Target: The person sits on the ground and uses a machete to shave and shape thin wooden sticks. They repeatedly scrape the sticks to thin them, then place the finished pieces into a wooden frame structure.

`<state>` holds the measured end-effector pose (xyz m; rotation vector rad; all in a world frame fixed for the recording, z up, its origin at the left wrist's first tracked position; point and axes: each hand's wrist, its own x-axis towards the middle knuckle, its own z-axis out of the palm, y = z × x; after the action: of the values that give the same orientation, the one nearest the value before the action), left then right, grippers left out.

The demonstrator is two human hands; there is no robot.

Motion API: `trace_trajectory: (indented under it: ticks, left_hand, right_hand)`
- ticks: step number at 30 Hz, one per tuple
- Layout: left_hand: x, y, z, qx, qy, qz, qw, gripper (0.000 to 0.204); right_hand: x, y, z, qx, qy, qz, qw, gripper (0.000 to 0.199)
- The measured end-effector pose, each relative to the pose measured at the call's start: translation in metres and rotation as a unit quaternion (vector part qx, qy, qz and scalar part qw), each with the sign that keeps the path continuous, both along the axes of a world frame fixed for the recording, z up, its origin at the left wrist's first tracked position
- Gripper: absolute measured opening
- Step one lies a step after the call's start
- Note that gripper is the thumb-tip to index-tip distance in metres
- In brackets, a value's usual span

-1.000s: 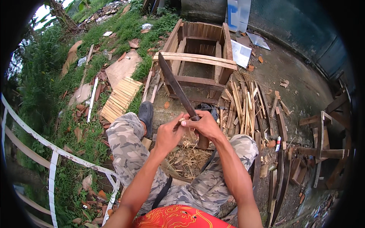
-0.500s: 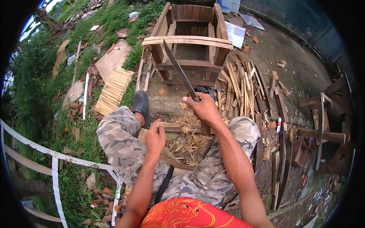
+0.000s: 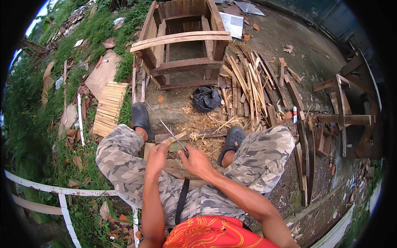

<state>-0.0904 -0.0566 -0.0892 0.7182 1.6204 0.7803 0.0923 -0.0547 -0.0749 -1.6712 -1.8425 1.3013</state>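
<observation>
So the right hand [image 3: 197, 162] is wrapped tight around the handle of a long machete [image 3: 163, 122], a thin dark blade seen nearly edge-on, running up and to the left from the fist toward the left clog [image 3: 141, 120]. The left hand [image 3: 157, 156] sits just beside it with fingers curled down onto a pale wood strip [image 3: 173, 138], pinning it over the pile of straw-coloured shavings [image 3: 206, 142] between the feet; can't tell exactly how much of the strip is gripped because the fingers hide it. The blade meets that strip right in front of both hands. Everything's on the ground in front of the big wooden crate [image 3: 184, 43], an open slatted box of reddish-brown boards with two pale curved slats laid across its top. Just below the crate's right corner there's a crumpled black bag [image 3: 206, 98], and right of that a scatter of split wood sticks [image 3: 252, 89]. Behind the crate lies a flat white sheet [image 3: 231, 24], rectangular, plus a greyish one further back. Left of the crate in the grass: a mat of pale slats [image 3: 108, 108] and a flat tan board [image 3: 103, 73]. Far right of the sticks, a small white tube with a red cap [image 3: 295, 114] lying by some dark wooden frames [image 3: 343, 111].
</observation>
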Motion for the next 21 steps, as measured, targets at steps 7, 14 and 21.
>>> trace_trajectory:
  ticks: [7,14,21]
  left_hand:
    - [0.002,-0.007,0.014,-0.022,-0.118,0.037,0.992,0.052]
    - [-0.003,-0.010,0.010,-0.038,-0.096,0.021,0.994,0.056]
    - [-0.014,0.000,0.019,-0.029,-0.093,0.057,0.994,0.059]
  right_hand:
    - [-0.020,-0.030,-0.046,0.028,-0.014,-0.035,0.999,0.029]
    - [-0.006,-0.022,-0.077,0.011,0.010,-0.030,0.999,0.025]
    - [-0.025,0.001,-0.053,0.042,0.008,0.000,0.999,0.023]
